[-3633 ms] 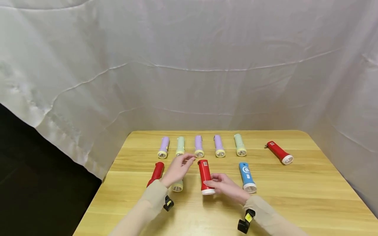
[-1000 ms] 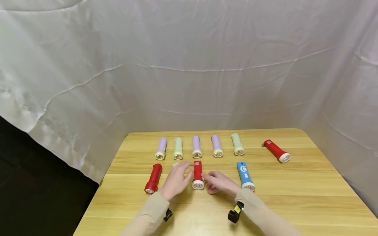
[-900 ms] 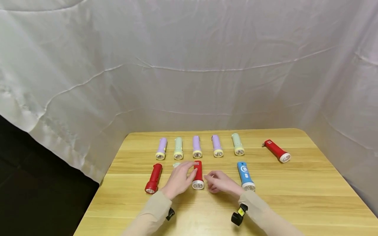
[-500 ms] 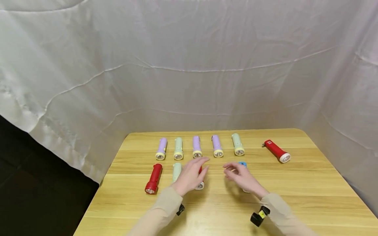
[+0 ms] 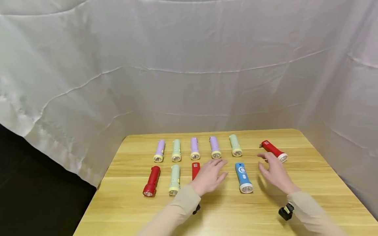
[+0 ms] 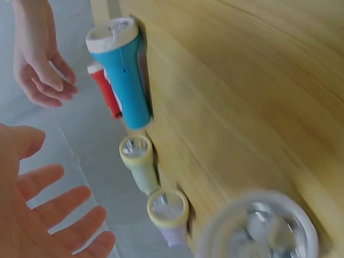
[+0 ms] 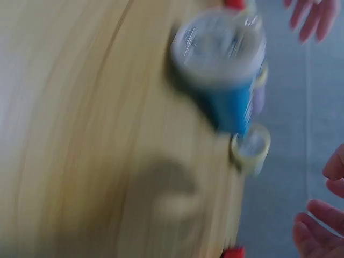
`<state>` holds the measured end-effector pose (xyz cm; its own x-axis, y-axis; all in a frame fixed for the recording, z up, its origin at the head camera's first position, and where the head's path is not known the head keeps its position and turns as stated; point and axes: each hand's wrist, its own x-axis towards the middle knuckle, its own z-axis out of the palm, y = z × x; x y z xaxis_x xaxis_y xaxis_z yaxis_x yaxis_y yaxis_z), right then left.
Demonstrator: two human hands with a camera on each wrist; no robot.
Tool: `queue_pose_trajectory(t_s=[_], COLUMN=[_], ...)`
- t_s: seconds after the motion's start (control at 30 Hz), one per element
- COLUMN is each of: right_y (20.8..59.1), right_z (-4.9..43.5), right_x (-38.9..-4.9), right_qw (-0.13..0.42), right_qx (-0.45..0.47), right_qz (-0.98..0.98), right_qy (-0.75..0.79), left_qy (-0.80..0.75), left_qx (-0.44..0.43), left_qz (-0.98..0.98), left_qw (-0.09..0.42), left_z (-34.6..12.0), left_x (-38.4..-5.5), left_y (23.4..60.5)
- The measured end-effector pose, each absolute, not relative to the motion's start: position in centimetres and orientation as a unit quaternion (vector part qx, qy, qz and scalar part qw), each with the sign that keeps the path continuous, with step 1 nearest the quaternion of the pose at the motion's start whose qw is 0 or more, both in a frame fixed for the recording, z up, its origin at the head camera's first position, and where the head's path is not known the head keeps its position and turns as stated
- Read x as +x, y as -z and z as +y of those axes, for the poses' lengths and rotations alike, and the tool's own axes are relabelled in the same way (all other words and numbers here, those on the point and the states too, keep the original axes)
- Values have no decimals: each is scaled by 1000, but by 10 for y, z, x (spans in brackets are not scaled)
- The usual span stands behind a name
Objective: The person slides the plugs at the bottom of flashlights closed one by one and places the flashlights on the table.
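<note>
My left hand [image 5: 209,176], fingers spread and holding nothing, hovers over the front row and covers the lower part of a red flashlight [image 5: 195,169]. To its right lies a blue flashlight [image 5: 242,176] with a white head, between my two hands. My right hand [image 5: 274,173] is raised over the table, fingers loosely bent and holding nothing. Just beyond its fingertips a red flashlight [image 5: 272,149] with a white head lies slanted at the back right. In the left wrist view the blue flashlight [image 6: 126,80] stands out beside my spread left fingers. The right wrist view is blurred.
At the front left lie another red flashlight [image 5: 152,180] and a pale green flashlight [image 5: 175,178]. Behind them runs a row of purple and green flashlights, among them a purple flashlight [image 5: 195,147] and a green flashlight [image 5: 234,144]. A grey curtain [image 5: 206,98] surrounds the wooden table [image 5: 236,216].
The right hand earlier held the middle red flashlight, which now lies in the front row. Both hands have since left it and moved right, the right hand past the blue flashlight.
</note>
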<state>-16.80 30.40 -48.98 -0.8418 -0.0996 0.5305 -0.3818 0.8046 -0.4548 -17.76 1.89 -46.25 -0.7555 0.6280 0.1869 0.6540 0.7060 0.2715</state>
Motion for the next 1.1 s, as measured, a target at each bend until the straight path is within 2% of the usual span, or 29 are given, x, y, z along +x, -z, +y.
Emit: queue_pose_trajectory(t_s=[0.2,0.3,0.4,0.7,0.9,1.1], right_y=[493,491,488,488,493,493], right_z=[338,351,362,381,383,379], right_x=[-179,-187,-195,-211,-224,-232], right_qw=[297,300,271,139,86,56], right_qx=[147,147,134,99,87,86], right_qz=[-918,-922,-938,-976,-985,-988], right_qy=[-218,-195,-168,-134,-122,-115], left_qy=[124,107,97,64,61,62], left_qx=[-371,-377,-382,-393,-392,-394], left_qz=[-919,-918,-917,-916,-916,-915], left_qw=[52,58,61,55,55,57], left_z=[40,48,53,68,73,76], left_x=[-181,-182,-181,-180,-180,-181], left_y=[471,472,470,472,471,470])
